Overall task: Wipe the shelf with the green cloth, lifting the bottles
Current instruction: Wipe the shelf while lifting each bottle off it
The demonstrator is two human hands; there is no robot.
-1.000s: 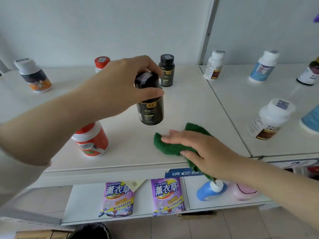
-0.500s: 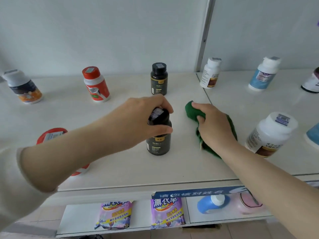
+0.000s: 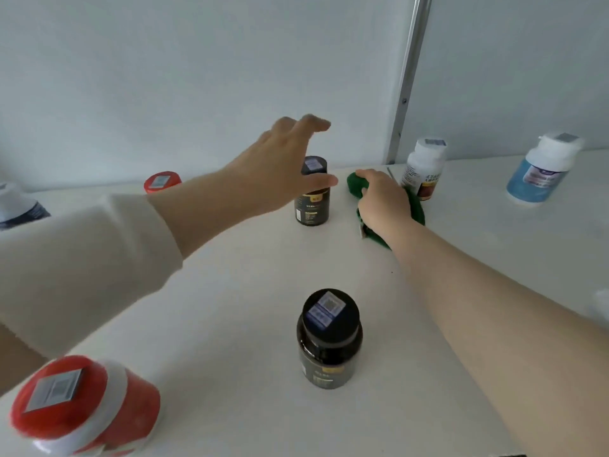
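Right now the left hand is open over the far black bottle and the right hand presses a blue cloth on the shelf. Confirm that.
Not quite: the cloth under the right hand is green, not blue, as the head view shows. The left hand is indeed open over the far black bottle on the shelf.

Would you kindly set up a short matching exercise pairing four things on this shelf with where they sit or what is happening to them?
Things:
1. green cloth
2. far black bottle
3. near black bottle
4. red-capped bottle

States:
A. bottom left corner of the view
B. standing free at centre front
C. pressed under the right hand
D. open left hand reaching around its cap

Pairs: 1-C, 2-D, 3-B, 4-A
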